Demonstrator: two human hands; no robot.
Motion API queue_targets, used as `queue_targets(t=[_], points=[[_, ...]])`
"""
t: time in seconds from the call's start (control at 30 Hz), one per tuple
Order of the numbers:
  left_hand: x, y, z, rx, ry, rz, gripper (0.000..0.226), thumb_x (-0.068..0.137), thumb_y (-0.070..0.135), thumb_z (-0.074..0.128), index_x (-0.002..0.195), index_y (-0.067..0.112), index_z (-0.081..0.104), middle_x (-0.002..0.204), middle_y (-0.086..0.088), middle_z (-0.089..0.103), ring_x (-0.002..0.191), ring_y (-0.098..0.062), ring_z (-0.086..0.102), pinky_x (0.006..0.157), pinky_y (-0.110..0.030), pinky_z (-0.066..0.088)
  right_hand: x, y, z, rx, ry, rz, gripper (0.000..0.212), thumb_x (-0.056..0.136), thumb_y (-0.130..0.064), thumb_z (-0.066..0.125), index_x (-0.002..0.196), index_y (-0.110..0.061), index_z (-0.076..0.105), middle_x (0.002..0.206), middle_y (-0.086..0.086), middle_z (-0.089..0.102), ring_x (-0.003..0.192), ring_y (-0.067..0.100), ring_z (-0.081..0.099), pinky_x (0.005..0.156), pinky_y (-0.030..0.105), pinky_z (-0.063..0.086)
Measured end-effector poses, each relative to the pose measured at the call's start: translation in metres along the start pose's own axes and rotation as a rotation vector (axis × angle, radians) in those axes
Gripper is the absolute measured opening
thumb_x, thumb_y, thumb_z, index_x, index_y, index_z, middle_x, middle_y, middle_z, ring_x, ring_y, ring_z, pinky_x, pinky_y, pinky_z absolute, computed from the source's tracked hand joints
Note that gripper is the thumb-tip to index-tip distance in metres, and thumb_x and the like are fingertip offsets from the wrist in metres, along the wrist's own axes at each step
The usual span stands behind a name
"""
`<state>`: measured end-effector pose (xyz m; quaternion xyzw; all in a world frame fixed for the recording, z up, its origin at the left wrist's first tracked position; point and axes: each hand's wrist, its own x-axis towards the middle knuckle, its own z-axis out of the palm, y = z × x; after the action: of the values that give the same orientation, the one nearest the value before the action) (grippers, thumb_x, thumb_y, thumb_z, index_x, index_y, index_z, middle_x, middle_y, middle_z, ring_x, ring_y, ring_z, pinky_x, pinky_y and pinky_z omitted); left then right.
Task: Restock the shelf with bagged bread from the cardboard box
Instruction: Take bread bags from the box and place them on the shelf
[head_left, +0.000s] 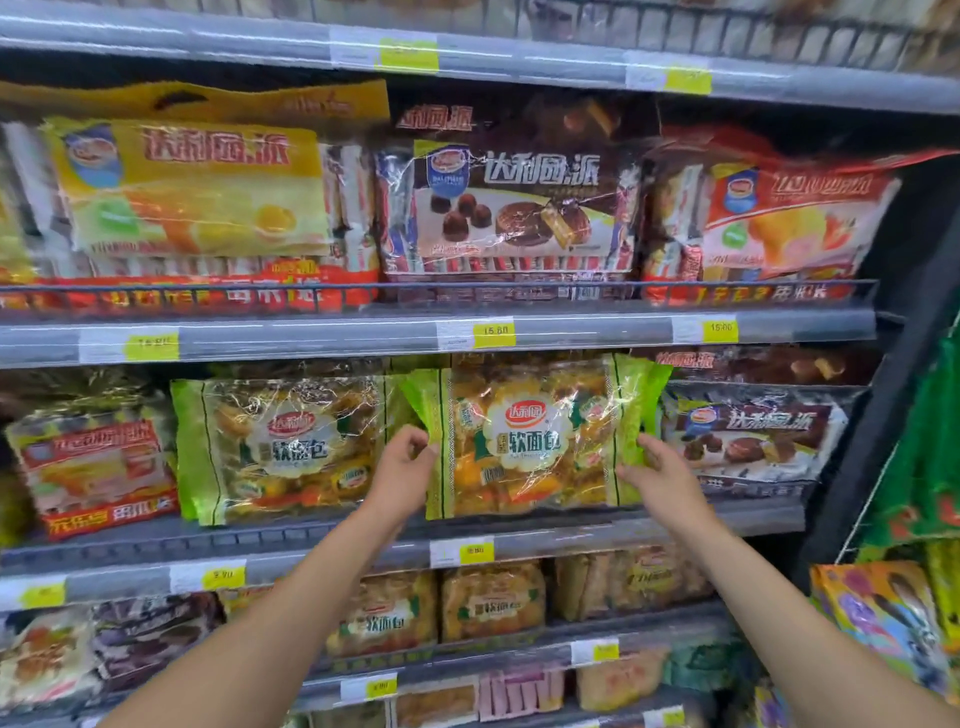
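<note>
We are partway through: one bread bag (535, 441) is at the shelf (675, 525), standing upright on the middle tier, and a matching bag (283, 449) already stands just left of it. Whether that neighbour came from the box we cannot tell, and the box itself is out of view, so we cannot say how many bags are left. We judge this bag nearly placed, with only squaring up and letting go to come.

Both arms reach up and forward from below, forearms angled toward the bag. Our left hand (402, 475) pinches the bag's green left edge, thumb in front. Our right hand (662, 480) grips the green right edge, fingers curled round it. The hands are well apart, one on each side of the bag, holding it face-out. A chocolate pie bag (753, 441) sits just right of it.
</note>
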<state>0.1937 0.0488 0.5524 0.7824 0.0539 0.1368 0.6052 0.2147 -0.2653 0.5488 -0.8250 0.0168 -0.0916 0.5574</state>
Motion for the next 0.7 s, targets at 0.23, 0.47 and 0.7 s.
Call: queue_targets(t=[0.23,0.47,0.7], points=[[0.063,-0.024,0.015,0.038,0.026,-0.011,0.012,0.102,0.016,0.053,0.094,0.026,0.056,0.069,0.000,0.057,0.060,-0.020,0.048,0.055,-0.030,0.036,0.057,0.004,0.034,0.104,-0.010,0.152,0.067,0.094,-0.013,0.065,0.153,-0.026,0.036,0.160,0.001,0.034,0.129,0.026,0.052,0.109,0.047,0.043],[0.081,-0.049,0.030,0.115,-0.076,-0.080,0.040,0.101,0.002,0.047,0.133,0.027,0.050,0.126,-0.013,0.066,0.088,-0.031,0.064,0.075,-0.037,0.053,0.079,0.023,0.060,0.053,-0.040,0.246,0.085,0.090,-0.030,0.070,0.159,-0.024,0.019,0.165,0.001,0.021,0.150,0.028,0.025,0.120,0.055,0.026],[0.054,-0.065,0.022,0.393,-0.106,0.006,0.041,0.096,0.013,0.063,0.133,0.014,0.046,0.128,-0.004,0.054,0.112,-0.021,0.057,0.094,-0.031,0.048,0.081,0.037,0.053,-0.301,0.021,0.128,0.081,0.082,-0.034,0.076,0.149,-0.016,0.034,0.146,0.009,0.046,0.124,0.029,0.056,0.107,0.048,0.046]])
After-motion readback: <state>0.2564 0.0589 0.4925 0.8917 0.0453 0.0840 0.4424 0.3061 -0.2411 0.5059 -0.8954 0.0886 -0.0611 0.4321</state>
